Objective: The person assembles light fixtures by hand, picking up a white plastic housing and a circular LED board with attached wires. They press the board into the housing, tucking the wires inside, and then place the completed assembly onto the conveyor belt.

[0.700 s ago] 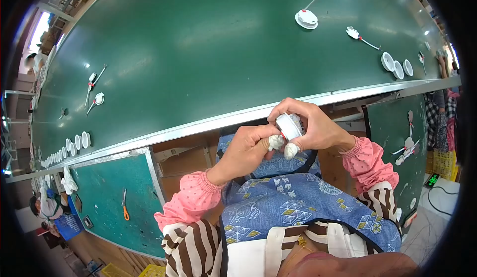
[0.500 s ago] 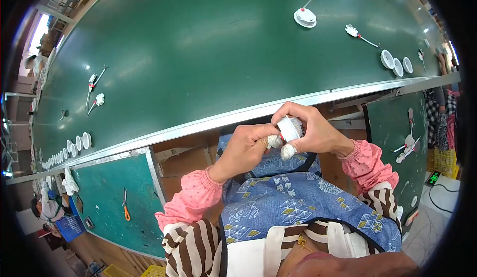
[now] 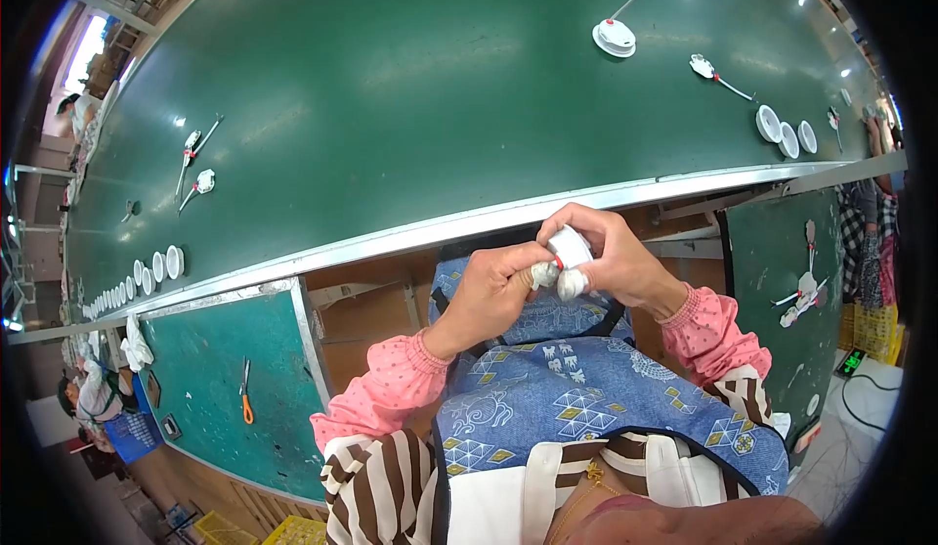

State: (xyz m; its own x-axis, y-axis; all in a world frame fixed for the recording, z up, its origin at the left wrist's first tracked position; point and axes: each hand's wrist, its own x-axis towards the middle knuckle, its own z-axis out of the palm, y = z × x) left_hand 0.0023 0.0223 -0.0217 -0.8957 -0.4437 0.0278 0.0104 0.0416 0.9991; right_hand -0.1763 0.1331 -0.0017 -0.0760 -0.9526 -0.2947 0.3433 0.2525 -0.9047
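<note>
Both of my hands meet over my lap, just below the metal front edge (image 3: 410, 232) of the long green belt. My right hand (image 3: 616, 257) grips a small round white part (image 3: 568, 247) with a red mark at its side. My left hand (image 3: 493, 286) pinches the same part from the left. The tips of my thumbs are wrapped in white tape. Pink cuffs and a blue patterned apron (image 3: 586, 398) lie beneath them.
On the green belt (image 3: 410, 86) lie a white round unit with a wire (image 3: 614, 37), a white piece with a red wire (image 3: 708, 71), white cups (image 3: 782, 125) at right, and a row of white cups (image 3: 147, 276) at left. Orange scissors (image 3: 244, 398) rest on a side shelf.
My hands have shifted slightly down and closer together, turning the white part so less of it shows. The view has tilted a little.
</note>
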